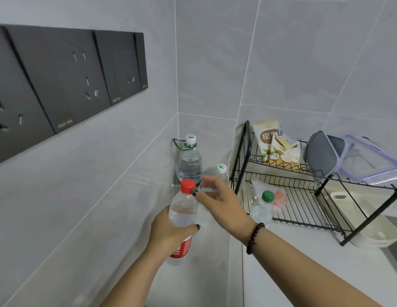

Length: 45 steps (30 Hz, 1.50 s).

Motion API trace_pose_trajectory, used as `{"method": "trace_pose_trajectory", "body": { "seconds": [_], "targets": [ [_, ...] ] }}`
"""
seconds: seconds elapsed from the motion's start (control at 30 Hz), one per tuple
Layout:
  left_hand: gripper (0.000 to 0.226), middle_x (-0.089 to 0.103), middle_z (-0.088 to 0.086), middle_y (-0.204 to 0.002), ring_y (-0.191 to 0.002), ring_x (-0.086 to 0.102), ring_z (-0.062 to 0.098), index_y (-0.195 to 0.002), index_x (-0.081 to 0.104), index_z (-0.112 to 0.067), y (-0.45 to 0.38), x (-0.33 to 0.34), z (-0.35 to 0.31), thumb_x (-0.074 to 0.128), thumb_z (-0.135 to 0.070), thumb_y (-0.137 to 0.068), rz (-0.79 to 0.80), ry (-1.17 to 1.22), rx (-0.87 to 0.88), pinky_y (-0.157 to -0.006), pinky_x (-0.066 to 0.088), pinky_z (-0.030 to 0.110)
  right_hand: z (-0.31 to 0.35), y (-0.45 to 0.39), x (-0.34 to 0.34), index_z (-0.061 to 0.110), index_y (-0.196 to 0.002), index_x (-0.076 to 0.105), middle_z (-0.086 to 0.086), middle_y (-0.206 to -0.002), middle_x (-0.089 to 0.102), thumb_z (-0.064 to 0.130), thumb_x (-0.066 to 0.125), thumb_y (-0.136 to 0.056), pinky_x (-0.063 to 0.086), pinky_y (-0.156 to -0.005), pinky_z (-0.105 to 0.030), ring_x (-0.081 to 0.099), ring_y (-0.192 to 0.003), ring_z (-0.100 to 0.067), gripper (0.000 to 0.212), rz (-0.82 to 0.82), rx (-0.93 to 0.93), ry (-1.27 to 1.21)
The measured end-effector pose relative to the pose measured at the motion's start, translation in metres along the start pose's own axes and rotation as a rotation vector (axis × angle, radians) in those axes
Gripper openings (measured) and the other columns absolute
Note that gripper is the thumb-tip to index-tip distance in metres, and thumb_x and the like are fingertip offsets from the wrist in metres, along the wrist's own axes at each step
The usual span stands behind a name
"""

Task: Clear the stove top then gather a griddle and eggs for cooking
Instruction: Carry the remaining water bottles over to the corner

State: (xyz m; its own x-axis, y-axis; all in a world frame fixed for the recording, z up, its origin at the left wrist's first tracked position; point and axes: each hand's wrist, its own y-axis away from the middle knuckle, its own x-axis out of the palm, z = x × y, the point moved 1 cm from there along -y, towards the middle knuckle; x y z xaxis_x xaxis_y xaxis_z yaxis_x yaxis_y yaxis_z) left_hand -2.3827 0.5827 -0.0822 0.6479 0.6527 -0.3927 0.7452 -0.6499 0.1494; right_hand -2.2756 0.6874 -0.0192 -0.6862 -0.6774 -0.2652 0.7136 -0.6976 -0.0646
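Head view: I see my left hand (pixel 168 231) wrapped around the middle of a clear water bottle (pixel 182 220) with a red cap (pixel 188 186) and a red label, holding it upright above a pale countertop (pixel 281 262) in a tiled corner. My right hand (pixel 219 198) reaches across just beyond that grip, thumb beside the red cap; its fingers are blurred and seem to hold something thin and clear, but I cannot tell what, or how firmly. Past the grip, in the corner, stand a large water bottle (pixel 189 160) and a smaller white-capped bottle (pixel 222 170). Right of the grip, a green-capped bottle (pixel 263 207) stands before a black wire rack (pixel 304 191). The rack carries a coconut-print packet (pixel 279 149) and plastic containers (pixel 368 160). Left of the grip, dark wall sockets (pixel 60 85) line the tiles. No stove, griddle or eggs appear.
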Motion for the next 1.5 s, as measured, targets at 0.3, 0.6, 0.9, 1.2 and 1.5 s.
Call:
{"method": "trace_pose_trajectory", "body": {
  "seconds": [0.3, 0.6, 0.9, 1.2, 1.5],
  "targets": [
    [0.055, 0.07, -0.011, -0.091, -0.084, 0.066, 0.004, -0.097, 0.059, -0.033, -0.001, -0.017, 0.019, 0.081, -0.047, -0.048, 0.068, -0.071, 0.038, -0.077, 0.058, 0.032, -0.004, -0.02, 0.039, 0.022, -0.102, 0.059, -0.001, -0.095, 0.064, 0.035, 0.067, -0.085, 0.052, -0.086, -0.041, 0.061, -0.09, -0.023, 0.022, 0.12, -0.136, 0.176],
    [0.083, 0.037, -0.017, -0.147, -0.136, 0.035, 0.004, -0.149, 0.025, -0.028, -0.003, -0.025, 0.048, 0.064, -0.047, -0.078, -0.033, -0.433, 0.36, -0.113, 0.019, 0.013, -0.009, -0.065, 0.055, 0.018, -0.104, 0.056, 0.007, -0.088, 0.058, 0.029, 0.064, -0.09, 0.04, -0.066, -0.012, 0.051, -0.077, -0.005, 0.02, 0.063, -0.076, 0.301],
    [0.069, 0.016, -0.012, -0.159, -0.146, 0.011, 0.001, -0.154, 0.013, -0.026, 0.002, -0.021, 0.073, 0.045, -0.034, -0.093, -0.056, -0.573, 0.388, -0.117, 0.003, 0.012, -0.035, -0.1, 0.061, 0.021, -0.103, 0.051, 0.006, -0.088, 0.054, 0.024, 0.058, -0.093, 0.043, -0.074, -0.027, 0.053, -0.082, -0.014, 0.013, -0.025, 0.045, 0.274],
    [0.061, 0.052, -0.005, -0.141, -0.132, 0.047, 0.011, -0.138, 0.05, -0.018, 0.004, -0.016, 0.085, 0.058, -0.026, -0.078, -0.096, -0.633, 0.425, -0.111, 0.028, 0.02, -0.053, -0.111, 0.074, 0.012, -0.106, 0.055, -0.004, -0.093, 0.061, 0.017, 0.06, -0.092, 0.05, -0.084, -0.036, 0.058, -0.087, -0.024, 0.017, -0.079, 0.086, 0.255],
    [0.049, 0.062, -0.008, -0.123, -0.119, 0.054, 0.009, -0.117, 0.064, -0.02, -0.001, -0.013, 0.092, 0.062, -0.025, -0.069, -0.136, -0.716, 0.535, -0.108, 0.039, 0.026, -0.049, -0.115, 0.07, 0.013, -0.106, 0.055, 0.001, -0.09, 0.057, 0.022, 0.065, -0.088, 0.049, -0.077, -0.034, 0.054, -0.084, -0.02, 0.022, 0.001, 0.064, 0.331]
  ]
}}
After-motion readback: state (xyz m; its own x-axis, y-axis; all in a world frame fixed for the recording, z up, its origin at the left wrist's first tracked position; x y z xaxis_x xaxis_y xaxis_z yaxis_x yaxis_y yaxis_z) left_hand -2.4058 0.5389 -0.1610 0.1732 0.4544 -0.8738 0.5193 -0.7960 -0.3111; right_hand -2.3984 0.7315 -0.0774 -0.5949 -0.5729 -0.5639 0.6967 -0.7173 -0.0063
